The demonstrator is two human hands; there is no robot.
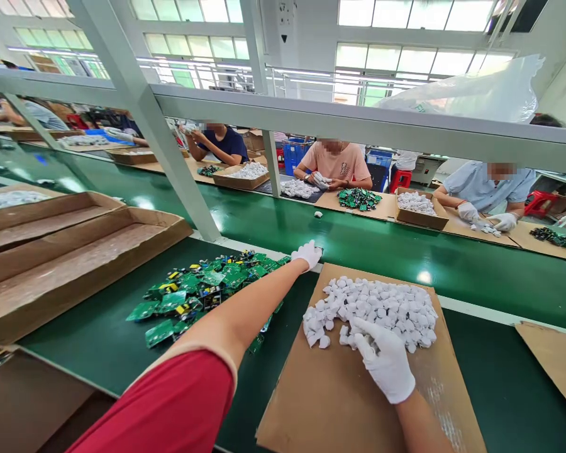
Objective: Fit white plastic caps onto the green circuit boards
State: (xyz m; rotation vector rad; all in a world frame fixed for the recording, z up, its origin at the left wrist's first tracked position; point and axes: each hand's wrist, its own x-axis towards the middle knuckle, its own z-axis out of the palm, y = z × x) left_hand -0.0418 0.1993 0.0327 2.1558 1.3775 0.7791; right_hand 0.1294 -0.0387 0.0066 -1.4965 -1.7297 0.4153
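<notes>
My left hand, in a white glove, is stretched far forward to the near edge of the green belt. Its fingers are closed, and a small dark bit shows at their tips, too little to name. Left of that arm lies a heap of green circuit boards with yellow and black parts. My right hand, also gloved, is curled at the front of a pile of small white rounded pieces on a cardboard sheet. Its fingertips are by a few loose pieces; what they grip is hard to make out.
Long cardboard trays stand at the left. A slanted metal post and a crossbar frame the view. Across the belt, several people work with white pieces and boards. One white piece lies on the belt.
</notes>
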